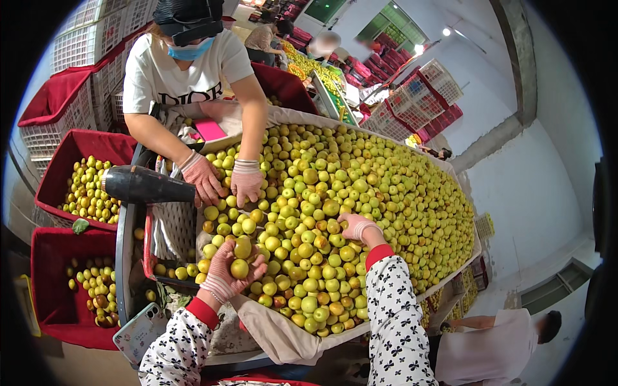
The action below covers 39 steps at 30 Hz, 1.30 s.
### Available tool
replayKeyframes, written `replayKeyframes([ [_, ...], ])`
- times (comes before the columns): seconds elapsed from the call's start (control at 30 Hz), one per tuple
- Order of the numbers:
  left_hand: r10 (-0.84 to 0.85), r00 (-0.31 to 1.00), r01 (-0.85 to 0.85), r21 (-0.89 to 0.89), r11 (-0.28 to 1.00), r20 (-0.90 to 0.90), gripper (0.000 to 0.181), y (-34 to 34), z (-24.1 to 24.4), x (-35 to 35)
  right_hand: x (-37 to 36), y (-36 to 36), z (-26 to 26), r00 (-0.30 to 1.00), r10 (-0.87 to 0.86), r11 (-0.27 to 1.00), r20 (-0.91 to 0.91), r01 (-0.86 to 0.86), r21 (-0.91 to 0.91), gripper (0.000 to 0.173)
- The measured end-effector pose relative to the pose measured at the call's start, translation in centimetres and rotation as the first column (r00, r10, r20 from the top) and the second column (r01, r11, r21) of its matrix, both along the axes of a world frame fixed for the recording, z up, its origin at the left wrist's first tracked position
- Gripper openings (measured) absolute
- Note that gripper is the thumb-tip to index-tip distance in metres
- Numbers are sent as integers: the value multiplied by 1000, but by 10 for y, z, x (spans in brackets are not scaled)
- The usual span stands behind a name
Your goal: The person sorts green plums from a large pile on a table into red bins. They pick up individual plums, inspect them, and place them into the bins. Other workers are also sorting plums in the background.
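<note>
Two yellow-green jujube-like fruits [240, 268] rest in my left hand [231, 272], its pink striped glove turned palm up at the near left of the heap. My right hand [358, 227], gloved the same way, reaches into the large pile of fruit [309, 250]; its fingertips touch fruit there, and whether they grip one I cannot tell. The pile lies on a cloth-lined sorting table [285, 333]. Across from me, a co-worker's two gloved hands [224, 181] touch fruit at the pile's left end, apart from mine.
A black hair dryer [149, 185] lies over the table's left end, above a white plastic basket [171, 229]. Red-lined crates [48, 289] with fruit stand at the left. A phone [141, 333] lies by my left sleeve. Another person [487, 345] is at the lower right.
</note>
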<state>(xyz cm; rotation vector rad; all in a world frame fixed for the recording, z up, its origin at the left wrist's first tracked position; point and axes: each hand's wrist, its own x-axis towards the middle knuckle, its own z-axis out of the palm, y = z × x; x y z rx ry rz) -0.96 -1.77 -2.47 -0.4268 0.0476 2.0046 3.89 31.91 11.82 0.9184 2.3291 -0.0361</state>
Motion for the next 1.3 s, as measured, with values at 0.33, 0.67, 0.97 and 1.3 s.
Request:
replayKeyframes([
  [0.33,-46,997,32,208,978,59,57,21,17,44,38,-90,-35,554,-296,878,-778,-163,-450,42],
  [0.67,132,991,-134,266,955,24,77,-12,21,20,-38,-92,-41,423,124,958,-898,-287,-3,42],
  [0.97,81,996,-87,290,953,33,77,-19,-3,19,-76,-69,-60,392,337,926,-856,-301,227,15],
  [1.3,116,993,-111,175,978,-19,80,-13,2,17,-57,10,-37,900,292,956,-323,-278,91,47],
])
